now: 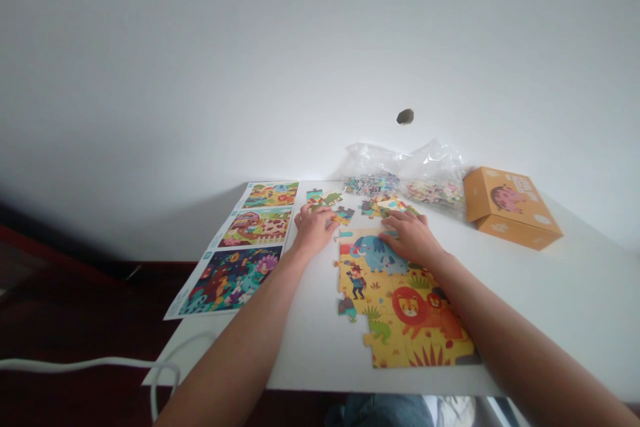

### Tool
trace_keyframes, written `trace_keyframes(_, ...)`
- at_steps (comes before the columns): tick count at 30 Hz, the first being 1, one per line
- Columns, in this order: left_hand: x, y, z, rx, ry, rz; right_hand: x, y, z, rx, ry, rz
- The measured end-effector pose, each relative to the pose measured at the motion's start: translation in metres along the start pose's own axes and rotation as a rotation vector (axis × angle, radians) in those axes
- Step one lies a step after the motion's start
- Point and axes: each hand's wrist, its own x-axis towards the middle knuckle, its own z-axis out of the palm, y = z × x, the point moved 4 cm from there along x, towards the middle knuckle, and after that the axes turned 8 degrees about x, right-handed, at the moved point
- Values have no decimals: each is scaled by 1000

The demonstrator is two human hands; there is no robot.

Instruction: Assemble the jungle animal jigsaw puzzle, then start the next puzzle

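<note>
**Cartoon jigsaw puzzle** point(400, 307): partly joined, lying flat on a white table point(575, 307), its yellow ground showing a blue elephant, two lions and a small explorer figure, with an uneven top edge and stray-looking notches down the left side.

**Left hand** point(314, 228): half curled, fingertips resting among loose puzzle pieces point(343, 215) just beyond the puzzle's upper left corner (hold on any single piece impossible to tell from this view).

**Right hand** point(404, 235): open, fingers spreading flat over the puzzle's top edge, covering part of the elephant, with no visible hold on anything.

**Around the puzzle:** second cluster of loose pieces point(384, 207) lying just beyond its top edge, next to the right hand; printed picture sheet point(231, 248) with three scenes lying to its left, left forearm passing between; two clear plastic bags of pieces point(370, 181) sitting farther back; orange cardboard box point(510, 208) with a pig picture resting back and to its right; white cable point(85, 364) looping well off to its left, below the table edge.
</note>
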Motion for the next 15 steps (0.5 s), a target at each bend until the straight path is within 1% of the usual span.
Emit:
trace_keyframes(7, 0, -1, -4, 5, 35, -35, -1, 3, -2, -32, 42, 89)
trace_keyframes(15, 1, -3, -6, 44, 50, -95, -2, 12, -4, -48, 128, 252)
